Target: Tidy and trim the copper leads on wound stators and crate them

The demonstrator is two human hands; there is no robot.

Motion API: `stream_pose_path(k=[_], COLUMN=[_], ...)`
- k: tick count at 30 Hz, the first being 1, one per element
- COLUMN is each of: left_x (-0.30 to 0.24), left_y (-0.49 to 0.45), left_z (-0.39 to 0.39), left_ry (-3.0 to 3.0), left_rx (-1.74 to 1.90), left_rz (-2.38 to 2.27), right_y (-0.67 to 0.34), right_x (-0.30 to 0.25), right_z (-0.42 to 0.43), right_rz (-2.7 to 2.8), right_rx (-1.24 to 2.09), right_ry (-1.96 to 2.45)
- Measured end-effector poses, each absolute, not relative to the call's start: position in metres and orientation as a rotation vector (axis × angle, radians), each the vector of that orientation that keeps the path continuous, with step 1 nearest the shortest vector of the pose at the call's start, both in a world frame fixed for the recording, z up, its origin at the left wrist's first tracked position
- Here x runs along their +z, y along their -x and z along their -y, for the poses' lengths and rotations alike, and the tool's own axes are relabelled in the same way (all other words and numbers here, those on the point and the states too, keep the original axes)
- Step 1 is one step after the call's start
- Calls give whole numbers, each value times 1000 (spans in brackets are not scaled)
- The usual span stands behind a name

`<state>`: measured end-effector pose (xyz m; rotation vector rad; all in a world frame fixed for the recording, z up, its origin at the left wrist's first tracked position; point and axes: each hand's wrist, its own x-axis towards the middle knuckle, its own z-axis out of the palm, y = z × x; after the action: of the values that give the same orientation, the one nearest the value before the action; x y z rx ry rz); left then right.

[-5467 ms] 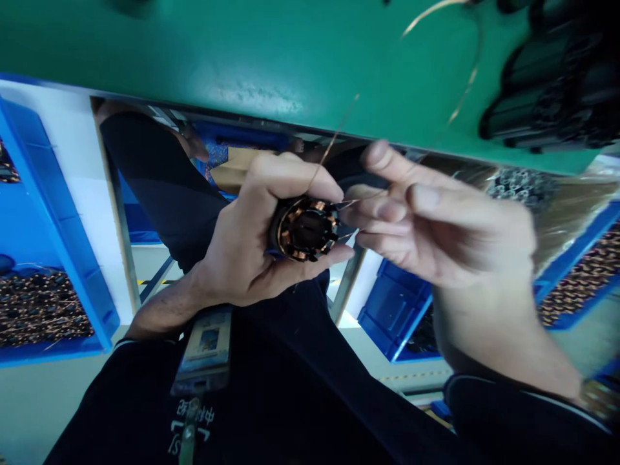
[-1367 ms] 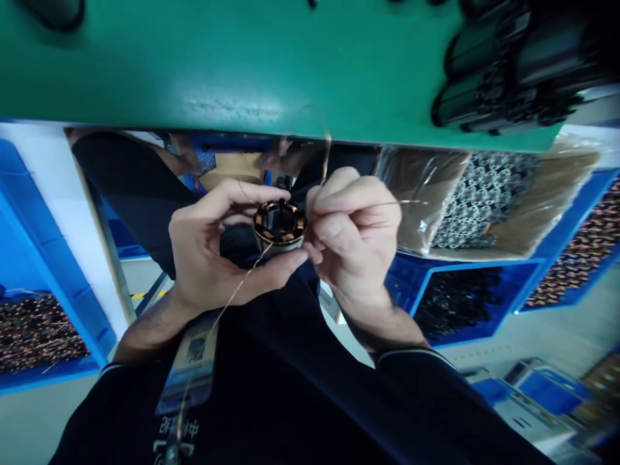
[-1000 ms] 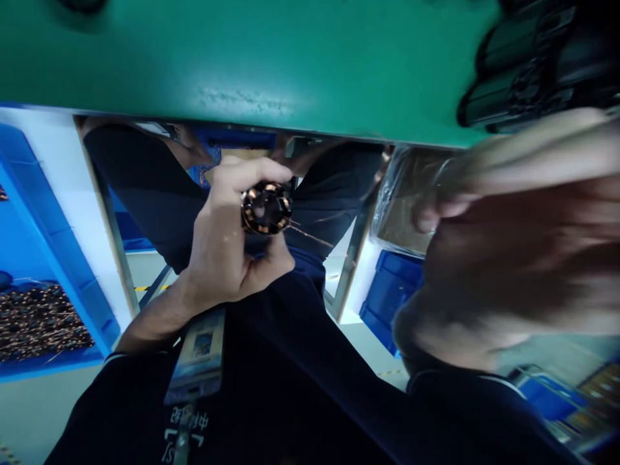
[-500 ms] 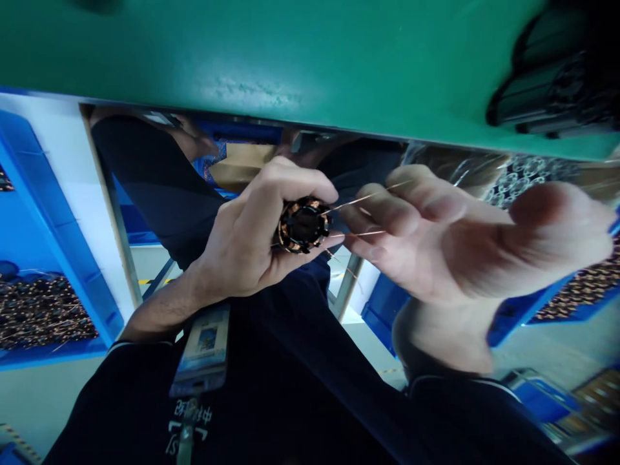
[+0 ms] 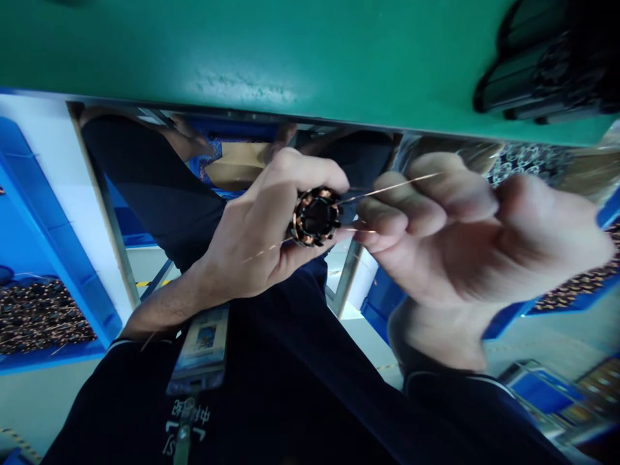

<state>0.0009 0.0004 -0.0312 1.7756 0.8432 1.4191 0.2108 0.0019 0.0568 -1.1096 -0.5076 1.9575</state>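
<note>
In the head view, my left hand [image 5: 252, 226] is closed around a ring-shaped motor stator with copper windings and black teeth [image 5: 317, 218], its open end facing me. Thin copper wires stick out from it. One longer copper wire [image 5: 387, 188] runs right, across the curled fingers of my right hand [image 5: 436, 226]. A shorter wire end points to that hand's lowest finger. My right palm faces up, its fingers bent and its thumb apart; I see no firm grip on the wire. Another fine wire crosses the back of my left hand.
A green tabletop [image 5: 242, 51] spans the top, with black cylindrical parts [image 5: 547, 77] at right. Blue bins [image 5: 92, 284] of copper-wound parts stand on both sides. Under the table edge are a cardboard piece [image 5: 239, 163] and metal rings [image 5: 527, 161]. A badge [image 5: 201, 342] hangs at my chest.
My left hand and the stator have shifted slightly right. My right hand's fingers have curled more and its thumb has come nearer to them. The stator is turned a little.
</note>
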Motion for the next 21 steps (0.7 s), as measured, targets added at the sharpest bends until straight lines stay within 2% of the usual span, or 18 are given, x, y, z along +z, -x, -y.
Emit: stream_pose_path(k=[4, 11, 18, 21], left_x=[-34, -28, -20, -20], left_y=[2, 4, 3, 2], left_z=[3, -3, -2, 0], left_ry=[-1745, -1872, -1839, -1795], left_rx=[1371, 1282, 1133, 1247], left_rz=[-823, -828, -816, -799], right_y=[-203, -189, -187, -191], right_x=[47, 55, 61, 62], right_z=[-4, 0, -1, 0], right_rz=[289, 958, 1112, 1115], right_rx=[1999, 1525, 1340, 1346], right_ry=[1124, 1201, 1238, 1237])
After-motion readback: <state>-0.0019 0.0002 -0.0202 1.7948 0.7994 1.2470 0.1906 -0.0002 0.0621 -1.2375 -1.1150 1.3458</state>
